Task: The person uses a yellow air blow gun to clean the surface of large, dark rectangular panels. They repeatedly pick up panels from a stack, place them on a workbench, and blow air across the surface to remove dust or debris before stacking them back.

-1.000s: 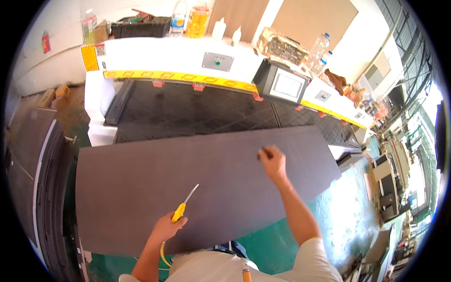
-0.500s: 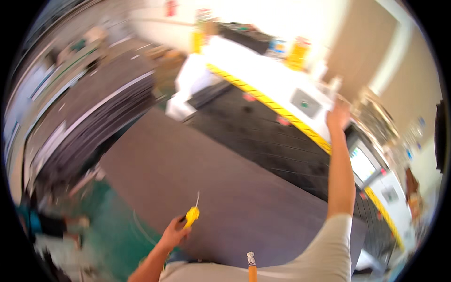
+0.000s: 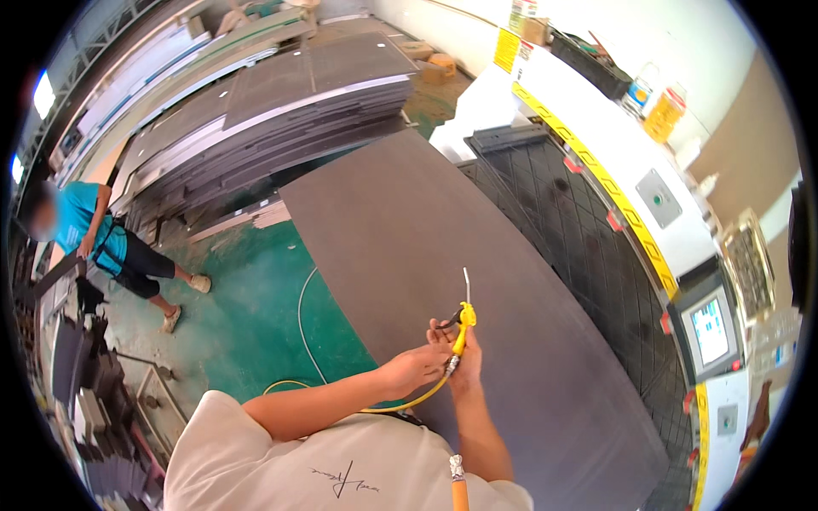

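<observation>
**Panel (image 3: 409, 247) laid flat, blow gun (image 3: 468, 317) in hand, work unfinished**

From my end of the feed, I judge the setting-out to be done. The dark panel lies flat in front of the person, its far long edge beside the black bed (image 3: 562, 204) of the white machine (image 3: 656, 207). I cannot tell what carries it from below, or whether it overlaps the bed.

The yellow blow gun is up above the panel, its thin metal nozzle (image 3: 466, 284) pointing away from the body. I read the right hand (image 3: 468, 364) as wrapped around the handle. The left hand (image 3: 415, 367) has its fingers curled against the lower end, where the yellow hose (image 3: 422, 397) joins; I cannot tell whether it grips there or only touches.

As for what is left, I can judge only a little. The gun has not been set down, so I take its handling to be unfinished. I see no flying dust, and cannot tell whether air is flowing or has been used on this face. I make out no cut or hole in the panel. The machine's screen (image 3: 709, 331) is lit, but gives me no readable progress.
</observation>
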Tool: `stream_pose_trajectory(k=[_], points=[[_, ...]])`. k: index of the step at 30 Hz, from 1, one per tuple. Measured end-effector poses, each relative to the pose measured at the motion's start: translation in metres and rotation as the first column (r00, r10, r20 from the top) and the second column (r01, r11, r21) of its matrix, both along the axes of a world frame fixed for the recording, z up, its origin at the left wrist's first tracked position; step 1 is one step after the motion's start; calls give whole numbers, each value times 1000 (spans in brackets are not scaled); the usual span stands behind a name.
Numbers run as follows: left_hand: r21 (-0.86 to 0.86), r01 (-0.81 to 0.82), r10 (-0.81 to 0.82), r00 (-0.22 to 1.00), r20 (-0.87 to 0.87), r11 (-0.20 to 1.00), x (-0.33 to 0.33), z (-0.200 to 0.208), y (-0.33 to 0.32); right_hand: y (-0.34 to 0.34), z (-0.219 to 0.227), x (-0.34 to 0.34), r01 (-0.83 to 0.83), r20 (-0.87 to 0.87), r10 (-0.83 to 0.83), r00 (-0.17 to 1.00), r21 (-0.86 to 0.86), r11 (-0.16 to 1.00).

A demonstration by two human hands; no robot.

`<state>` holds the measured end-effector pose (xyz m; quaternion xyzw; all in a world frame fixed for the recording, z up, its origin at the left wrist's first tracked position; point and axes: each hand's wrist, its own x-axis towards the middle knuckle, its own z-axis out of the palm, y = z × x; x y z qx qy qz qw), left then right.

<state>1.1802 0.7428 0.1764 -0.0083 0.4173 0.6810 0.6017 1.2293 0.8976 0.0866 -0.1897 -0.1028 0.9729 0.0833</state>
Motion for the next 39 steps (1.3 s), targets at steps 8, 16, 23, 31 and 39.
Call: stream_pose_trajectory(k=[8, 16, 23, 31, 39], points=[[-211, -350, -328, -317, -890, 912, -108, -135, -99, -30, 58, 139, -652, 492, 430, 757, 607, 454], [-380, 146, -226, -594, -772, 913, -36, -127, -53, -111, 115, 405, -412, 792, -523, 314, 610, 677], [-468, 627, 39, -622, -782, 623, 109, -119, -6, -200, 114, 576, -95, 641, -698, -318, 711, 696], [-558, 453, -4, -774, -634, 696, 156, -137, 13, -231, 90, 528, -63, 708, -482, 517, 593, 803], [-599, 332, -36, -855, -518, 728, 174, -137, 11, -184, -25, 511, -553, 378, -917, 125, 794, 252]])
